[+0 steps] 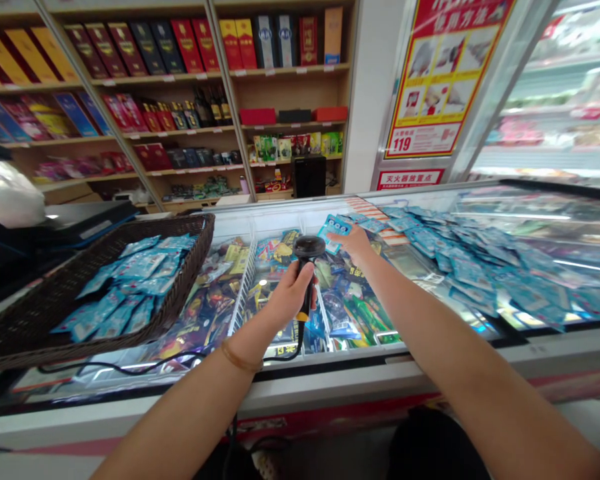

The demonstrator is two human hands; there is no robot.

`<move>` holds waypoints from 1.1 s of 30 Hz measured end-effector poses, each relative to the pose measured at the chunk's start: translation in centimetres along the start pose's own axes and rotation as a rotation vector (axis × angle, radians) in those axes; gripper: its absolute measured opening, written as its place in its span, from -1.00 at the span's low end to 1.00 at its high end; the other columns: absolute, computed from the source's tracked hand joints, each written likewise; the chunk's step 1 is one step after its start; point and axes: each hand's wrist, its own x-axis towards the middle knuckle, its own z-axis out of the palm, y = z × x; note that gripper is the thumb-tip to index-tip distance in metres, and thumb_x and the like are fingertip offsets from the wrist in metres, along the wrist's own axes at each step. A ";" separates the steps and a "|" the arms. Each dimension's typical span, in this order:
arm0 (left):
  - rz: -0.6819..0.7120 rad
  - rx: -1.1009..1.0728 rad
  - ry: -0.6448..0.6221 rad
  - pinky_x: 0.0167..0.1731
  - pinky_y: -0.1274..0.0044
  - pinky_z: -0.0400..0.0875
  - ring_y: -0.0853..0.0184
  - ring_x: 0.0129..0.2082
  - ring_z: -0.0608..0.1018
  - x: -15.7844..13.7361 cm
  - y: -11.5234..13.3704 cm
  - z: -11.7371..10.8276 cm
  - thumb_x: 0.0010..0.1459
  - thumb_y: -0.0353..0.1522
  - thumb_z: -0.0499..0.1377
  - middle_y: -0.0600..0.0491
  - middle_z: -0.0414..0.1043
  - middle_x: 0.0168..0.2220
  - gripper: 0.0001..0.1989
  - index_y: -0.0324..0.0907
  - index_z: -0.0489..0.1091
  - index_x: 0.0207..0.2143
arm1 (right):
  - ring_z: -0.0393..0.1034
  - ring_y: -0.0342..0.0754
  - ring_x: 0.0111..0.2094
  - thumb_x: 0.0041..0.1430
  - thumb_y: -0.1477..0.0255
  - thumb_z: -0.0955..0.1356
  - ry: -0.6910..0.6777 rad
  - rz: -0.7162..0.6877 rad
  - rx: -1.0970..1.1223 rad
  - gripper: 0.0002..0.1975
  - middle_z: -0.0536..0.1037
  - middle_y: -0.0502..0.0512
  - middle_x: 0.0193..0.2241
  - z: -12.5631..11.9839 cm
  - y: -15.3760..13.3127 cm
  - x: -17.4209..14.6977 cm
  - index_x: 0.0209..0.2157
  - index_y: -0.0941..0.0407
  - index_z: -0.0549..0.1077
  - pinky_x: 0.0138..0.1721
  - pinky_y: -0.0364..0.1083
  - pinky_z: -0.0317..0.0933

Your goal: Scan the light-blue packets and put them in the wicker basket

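My left hand is closed around the handle of a black corded barcode scanner, held upright with its head on top. Just beyond it, my right hand grips a blue packet by its near right side. The scanner head is close to the packet, apart from it in the picture. Several similar packets lie in a loose pile on the freezer's glass top to the right. More blue packets fill part of a brown wicker basket at the left.
Under the glass of the chest freezer are colourful frozen goods in wire dividers. The scanner's cable runs along the front edge to the left. An orange-striped strip lies by the pile. Shelves with boxes stand behind.
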 end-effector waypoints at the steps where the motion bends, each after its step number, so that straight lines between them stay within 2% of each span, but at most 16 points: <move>1: -0.002 0.008 -0.010 -0.71 0.59 0.30 0.50 -0.68 0.39 0.0 0.0 0.0 0.05 0.13 0.22 0.20 0.34 -0.45 -0.46 -0.13 0.21 -0.27 | 0.42 -0.04 -0.43 -0.33 0.16 0.56 -0.036 0.040 0.034 -0.51 0.51 -0.02 -0.50 0.0 -0.2 -0.1 -0.35 0.10 0.43 -0.35 -0.05 0.31; 3: -0.010 0.034 -0.034 -0.71 0.59 0.29 0.50 -0.69 0.38 0.1 -0.1 0.0 0.07 0.13 0.20 0.20 0.33 -0.49 -0.47 -0.13 0.21 -0.28 | 0.45 -0.02 -0.39 -0.32 0.15 0.56 -0.055 0.114 0.107 -0.54 0.53 -0.03 -0.50 0.1 -0.8 -0.4 -0.40 0.08 0.43 -0.33 -0.06 0.30; 7: -0.019 0.085 -0.085 -0.71 0.59 0.26 0.48 -0.72 0.37 0.1 -0.3 0.0 0.12 0.12 0.15 0.22 0.30 -0.56 -0.49 -0.13 0.20 -0.31 | 0.48 -0.04 -0.32 -0.28 0.23 0.57 -0.085 0.155 0.256 -0.60 0.57 -0.04 -0.47 0.2 -2.2 -0.9 -0.43 0.07 0.42 -0.29 -0.10 0.31; 11: -0.003 0.097 -0.125 -0.70 0.59 0.25 0.50 -0.72 0.36 0.1 -0.5 0.3 0.11 0.12 0.16 0.21 0.32 -0.52 -0.49 -0.13 0.18 -0.32 | 0.47 -0.07 -0.36 -0.16 0.28 0.56 -0.062 0.192 0.317 -0.66 0.53 -0.08 -0.53 0.3 -2.8 -0.9 -0.43 0.07 0.39 -0.28 -0.10 0.31; 15: 0.021 0.116 -0.186 -0.68 0.59 0.24 0.50 -0.71 0.36 0.0 -0.5 0.4 0.16 0.10 0.13 0.22 0.29 -0.54 -0.52 -0.13 0.19 -0.32 | 0.44 -0.10 -0.40 -0.12 0.26 0.55 -0.104 0.143 0.329 -0.64 0.47 -0.13 -0.56 0.4 -2.7 -0.8 -0.39 0.06 0.35 -0.35 -0.14 0.26; 18: 0.031 0.136 -0.211 -0.66 0.59 0.24 0.49 -0.70 0.35 0.0 -0.4 0.2 0.19 0.09 0.10 0.22 0.29 -0.57 -0.54 -0.12 0.18 -0.30 | 0.35 -0.16 -0.48 -0.15 0.22 0.55 -0.160 0.084 0.299 -0.62 0.45 -0.14 -0.56 0.2 -2.5 -0.8 -0.38 0.07 0.39 -0.44 -0.18 0.16; 23: 0.040 0.160 -0.229 -0.66 0.59 0.22 0.48 -0.71 0.34 -0.1 -0.3 0.2 0.21 0.09 0.08 0.22 0.28 -0.60 -0.54 -0.13 0.18 -0.31 | 0.04 -0.26 -0.63 -0.20 0.11 0.56 -0.138 0.090 0.214 -0.56 0.32 -0.16 -0.66 -0.3 -2.1 -0.6 -0.48 0.10 0.39 -0.58 -0.19 -0.13; 25: 0.038 0.160 -0.234 -0.65 0.58 0.23 0.48 -0.71 0.35 -0.1 -0.3 0.2 0.21 0.09 0.07 0.22 0.28 -0.61 -0.54 -0.12 0.17 -0.31 | 0.03 -0.25 -0.62 -0.24 0.08 0.58 -0.132 0.098 0.257 -0.53 0.24 -0.18 -0.68 -0.2 -2.2 -0.6 -0.51 0.09 0.37 -0.57 -0.19 -0.10; 29: 0.056 0.130 -0.239 -0.67 0.58 0.24 0.49 -0.71 0.35 0.0 -0.4 0.3 0.19 0.10 0.10 0.23 0.27 -0.58 -0.53 -0.12 0.16 -0.31 | 0.05 -0.26 -0.58 -0.35 0.12 0.62 -0.156 0.117 0.389 -0.49 0.21 -0.20 -0.67 0.3 -2.5 -0.7 -0.52 0.09 0.36 -0.50 -0.19 0.00; 33: 0.057 0.104 -0.240 -0.68 0.58 0.26 0.49 -0.69 0.35 0.0 -0.4 0.3 0.17 0.09 0.13 0.23 0.28 -0.54 -0.53 -0.12 0.16 -0.30 | 0.00 -0.27 -0.59 -0.31 0.17 0.63 -0.142 0.147 0.418 -0.50 0.13 -0.22 -0.68 0.5 -2.6 -0.9 -0.51 0.09 0.35 -0.51 -0.20 -0.02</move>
